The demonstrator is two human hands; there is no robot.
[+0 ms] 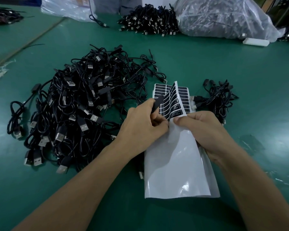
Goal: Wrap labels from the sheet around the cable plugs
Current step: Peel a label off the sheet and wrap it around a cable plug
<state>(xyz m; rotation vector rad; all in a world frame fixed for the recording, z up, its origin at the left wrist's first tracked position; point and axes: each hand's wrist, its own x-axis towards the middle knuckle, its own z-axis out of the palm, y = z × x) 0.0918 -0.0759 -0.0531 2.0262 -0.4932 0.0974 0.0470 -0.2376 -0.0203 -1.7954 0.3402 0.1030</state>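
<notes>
Label sheet [173, 100] lifted between both hands over the green desk [207, 60], its printed black labels curling up and away, its bare white backing drooping toward the near edge. Left hand [143, 124] curled round a black plug [157, 104], thumb and forefinger pinching at the sheet's edge. Right hand [202, 130] clamped on the sheet just beside it, fingertips of the two hands almost touching. Large pile of cables [77, 105] to the left of the hands; small bundle of cables [218, 97] beyond the right hand, next to the sheet. Plastic bag [223, 17] at the far side.
</notes>
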